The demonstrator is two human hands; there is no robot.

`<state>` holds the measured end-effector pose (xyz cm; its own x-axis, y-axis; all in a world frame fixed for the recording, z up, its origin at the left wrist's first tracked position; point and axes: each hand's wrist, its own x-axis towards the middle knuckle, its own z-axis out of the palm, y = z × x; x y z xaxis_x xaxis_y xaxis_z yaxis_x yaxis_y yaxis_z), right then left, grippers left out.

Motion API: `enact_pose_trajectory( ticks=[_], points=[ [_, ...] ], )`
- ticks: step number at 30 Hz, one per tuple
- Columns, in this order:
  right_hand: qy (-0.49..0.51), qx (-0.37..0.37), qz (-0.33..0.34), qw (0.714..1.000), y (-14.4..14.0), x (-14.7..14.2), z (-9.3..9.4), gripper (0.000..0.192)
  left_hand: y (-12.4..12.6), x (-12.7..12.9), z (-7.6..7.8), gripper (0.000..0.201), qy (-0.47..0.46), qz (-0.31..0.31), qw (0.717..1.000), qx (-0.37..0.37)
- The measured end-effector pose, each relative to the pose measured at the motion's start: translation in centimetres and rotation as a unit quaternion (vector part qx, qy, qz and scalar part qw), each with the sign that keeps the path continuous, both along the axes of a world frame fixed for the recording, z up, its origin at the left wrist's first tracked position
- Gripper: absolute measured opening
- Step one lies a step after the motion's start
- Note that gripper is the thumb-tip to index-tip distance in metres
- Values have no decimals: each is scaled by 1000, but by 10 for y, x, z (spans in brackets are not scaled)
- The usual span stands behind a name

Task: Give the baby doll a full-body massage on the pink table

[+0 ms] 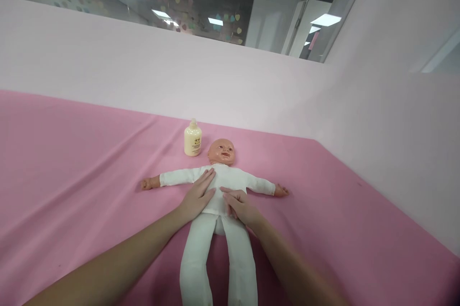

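Note:
A baby doll lies on its back with a hard plastic head, a white cloth body and both arms spread wide. My left hand rests flat on the left side of its torso, fingers stretched toward the chest. On the belly is my right hand, its index finger extended and touching the cloth; the lower fingers are bent and slightly blurred. Neither hand grips anything. Close to the doll's head stands an upright cream-coloured bottle with printing on its front. The doll's feet are cut off by the lower edge of the view.
A pink sheet with some creases covers the surface under the doll. White walls rise behind it and on the right. Above the back wall a window shows ceiling lights and heart-shaped stickers.

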<state>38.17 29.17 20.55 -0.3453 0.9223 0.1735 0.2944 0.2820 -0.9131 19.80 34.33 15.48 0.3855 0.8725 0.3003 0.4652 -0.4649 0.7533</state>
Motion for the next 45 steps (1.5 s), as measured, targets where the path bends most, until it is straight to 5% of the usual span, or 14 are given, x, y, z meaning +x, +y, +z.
enact_pose_trajectory(
  ticks=[6,14,19,25,34,45],
  points=[
    [51,-22,19,998,2,4,-5,58,4,1,2,76,19,44,998,-31],
    [62,26,-44,997,1,1,-6,26,3,-2,1,68,79,-18,995,51],
    [18,127,-151,980,8,3,-18,40,-3,-4,8,65,102,-53,990,77],
    [-143,141,-214,956,20,6,-30,58,-6,-4,12,67,114,-99,983,106],
    [-237,129,-165,949,26,7,-26,72,-5,-3,13,69,109,-111,982,106],
    [-232,151,-94,956,34,20,-27,68,0,-3,14,59,78,-181,972,130]
  ],
)
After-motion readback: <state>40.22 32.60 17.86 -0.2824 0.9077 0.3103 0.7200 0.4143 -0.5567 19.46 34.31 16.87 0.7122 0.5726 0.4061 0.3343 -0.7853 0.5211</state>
